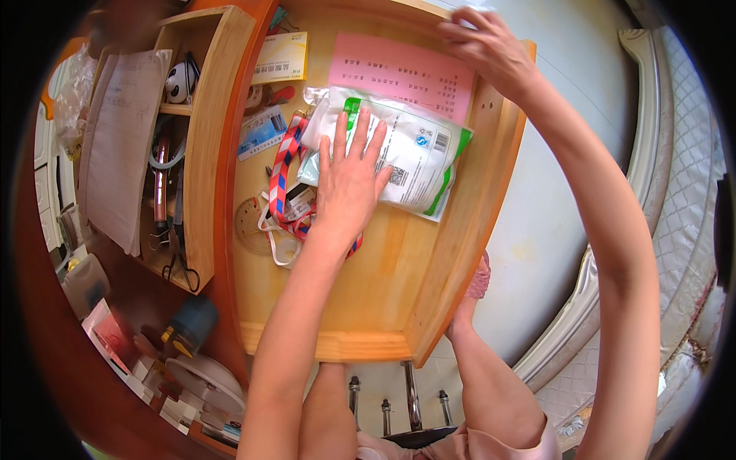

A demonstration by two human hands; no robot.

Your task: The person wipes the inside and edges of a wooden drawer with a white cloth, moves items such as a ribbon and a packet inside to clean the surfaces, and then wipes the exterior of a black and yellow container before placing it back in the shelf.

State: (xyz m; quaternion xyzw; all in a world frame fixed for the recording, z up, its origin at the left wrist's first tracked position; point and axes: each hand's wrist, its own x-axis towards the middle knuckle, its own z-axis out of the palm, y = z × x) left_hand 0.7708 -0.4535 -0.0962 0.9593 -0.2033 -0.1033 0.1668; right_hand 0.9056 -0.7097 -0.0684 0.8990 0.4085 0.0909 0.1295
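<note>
My left hand [352, 167] lies flat, fingers spread, on a white and green plastic package [422, 155] inside an open wooden drawer [356, 305]. Under the package's far side shows a pink sheet [397, 66] with printed writing. My right hand [489, 49] is bent over the drawer's far right corner; something whitish shows at its fingers, too blurred to name. Left of the package lies a red, white and blue lanyard [279, 178], beside a clear protractor [250, 227]. Further up are a blue and white card [261, 133] and a yellow and white box [282, 56].
On the red-brown desk [227, 259] to the left stands a wooden organizer [210, 149] holding scissors [181, 270] and papers [118, 149]. A blue cup-like object [192, 322] is nearby. A quilted bed [684, 144] is at right; my legs [494, 379] are below the drawer.
</note>
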